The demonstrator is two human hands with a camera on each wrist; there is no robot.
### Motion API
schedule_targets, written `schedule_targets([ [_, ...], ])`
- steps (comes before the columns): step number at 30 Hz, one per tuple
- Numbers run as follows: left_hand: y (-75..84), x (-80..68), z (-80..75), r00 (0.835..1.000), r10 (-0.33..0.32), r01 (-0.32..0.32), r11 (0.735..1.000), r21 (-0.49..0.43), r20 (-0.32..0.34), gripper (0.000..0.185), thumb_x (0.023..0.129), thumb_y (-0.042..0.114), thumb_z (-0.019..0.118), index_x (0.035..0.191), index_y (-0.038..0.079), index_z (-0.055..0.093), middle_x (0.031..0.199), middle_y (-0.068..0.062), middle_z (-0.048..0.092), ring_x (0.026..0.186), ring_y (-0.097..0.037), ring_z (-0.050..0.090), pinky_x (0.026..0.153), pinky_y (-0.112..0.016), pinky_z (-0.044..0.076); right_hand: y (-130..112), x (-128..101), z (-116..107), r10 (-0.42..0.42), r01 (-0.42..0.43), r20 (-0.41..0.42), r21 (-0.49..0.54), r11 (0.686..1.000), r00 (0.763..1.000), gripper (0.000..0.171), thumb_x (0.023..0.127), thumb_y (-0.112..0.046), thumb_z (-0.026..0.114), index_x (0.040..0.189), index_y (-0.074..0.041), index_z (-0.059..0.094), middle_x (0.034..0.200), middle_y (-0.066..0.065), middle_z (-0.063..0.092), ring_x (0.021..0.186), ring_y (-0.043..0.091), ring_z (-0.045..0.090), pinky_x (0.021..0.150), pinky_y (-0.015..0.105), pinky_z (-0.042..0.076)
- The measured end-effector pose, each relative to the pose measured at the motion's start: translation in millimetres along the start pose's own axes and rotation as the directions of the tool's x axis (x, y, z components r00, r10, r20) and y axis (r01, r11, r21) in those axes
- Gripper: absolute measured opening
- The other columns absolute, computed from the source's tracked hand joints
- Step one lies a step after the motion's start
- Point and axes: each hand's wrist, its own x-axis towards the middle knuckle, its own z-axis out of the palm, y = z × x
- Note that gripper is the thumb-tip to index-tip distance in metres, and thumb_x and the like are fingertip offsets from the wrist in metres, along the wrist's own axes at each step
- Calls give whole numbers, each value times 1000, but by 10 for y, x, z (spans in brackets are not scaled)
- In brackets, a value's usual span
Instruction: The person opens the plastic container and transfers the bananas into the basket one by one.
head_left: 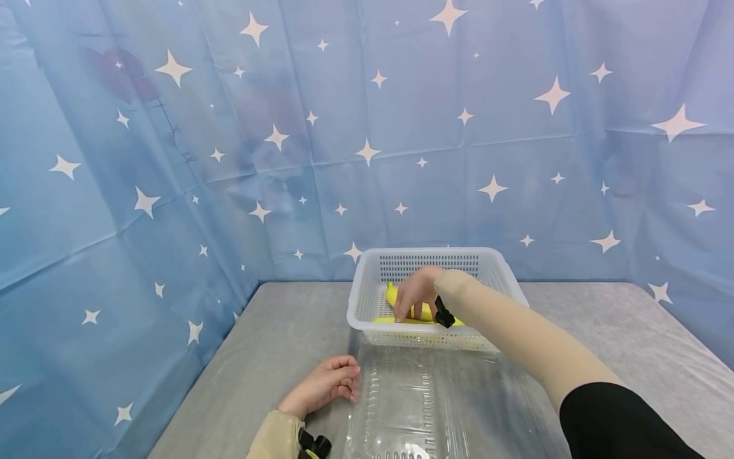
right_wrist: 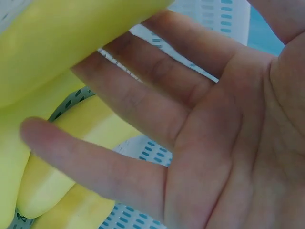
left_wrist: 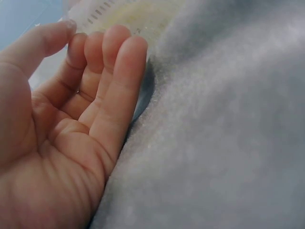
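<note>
My right hand [head_left: 410, 305] reaches into a white slotted basket [head_left: 424, 254] and lies over yellow bananas [head_left: 392, 295]. In the right wrist view this hand [right_wrist: 157, 95] is spread with straight fingers; one banana [right_wrist: 62, 43] crosses in front of the fingertips and others [right_wrist: 71, 162] lie beside the little finger on the basket floor [right_wrist: 143, 148]. The fingers do not wrap round any fruit. My left hand [head_left: 343, 380] rests on the grey table with loosely curled fingers at the left edge of a clear plastic clamshell tray [head_left: 436, 401]. Seen from the left wrist, that hand [left_wrist: 93, 43] holds nothing.
The grey felt-covered table [head_left: 275, 338] is enclosed by a blue star-patterned curtain [head_left: 172, 159] at the back and both sides. The clear tray lies directly in front of the basket. Its ribbed rim [left_wrist: 124, 16] shows past my left fingertips.
</note>
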Motion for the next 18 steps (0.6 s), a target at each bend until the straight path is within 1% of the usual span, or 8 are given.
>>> schedule_targets([
  [3, -1, 1, 4, 1000, 6, -6, 1000, 5, -1, 16, 100, 8, 49, 85, 10, 56, 73, 0, 60, 64, -12, 62, 64, -29, 55, 0, -61, 27, -2, 2, -15, -5, 1000, 1000, 47, 87, -35, 72, 127, -13, 62, 135, 11, 53, 121, 32, 53, 94, 62, 42],
  [6, -8, 1, 9, 1000, 10, -10, 1000, 7, -1, 16, 100, 8, 49, 85, 10, 56, 73, 0, 60, 64, -12, 62, 64, -28, 55, -2, -136, 57, -12, 12, -17, -21, 1000, 1000, 45, 89, -37, 69, 126, -13, 63, 127, 8, 58, 116, 28, 57, 97, 63, 38],
  [8, -11, 3, 8, 1000, 11, -11, 1000, 7, 0, 15, 100, 9, 50, 85, 10, 55, 73, 0, 60, 64, -12, 62, 64, -29, 55, -3, -179, 66, -20, 20, -16, -23, 1000, 1000, 44, 91, -37, 67, 128, -13, 62, 125, 7, 60, 115, 26, 58, 98, 64, 37],
  [10, -13, 6, 5, 1000, 8, -8, 1000, 6, -2, 15, 100, 10, 50, 86, 10, 56, 73, 0, 60, 64, -12, 62, 65, -29, 55, 1, -207, 66, -30, 30, -21, -17, 999, 999, 45, 92, -36, 65, 130, -11, 60, 124, 7, 60, 114, 26, 58, 98, 64, 38],
  [13, -17, 13, -6, 1000, 3, -3, 1000, 3, -6, 14, 99, 10, 51, 86, 10, 56, 73, -1, 60, 64, -13, 62, 65, -29, 56, 21, -224, 55, -53, 52, -38, -20, 998, 998, 48, 93, -35, 64, 133, -9, 57, 123, 7, 62, 114, 27, 59, 95, 63, 41],
  [18, -22, 12, -11, 1000, 1, -1, 1000, -2, -5, 14, 99, 11, 52, 86, 10, 56, 73, -1, 60, 64, -13, 63, 64, -29, 56, 86, -202, 10, -122, 116, -114, -65, 991, 986, 42, 94, -35, 62, 130, -13, 59, 124, 7, 62, 113, 26, 60, 95, 55, 45],
])
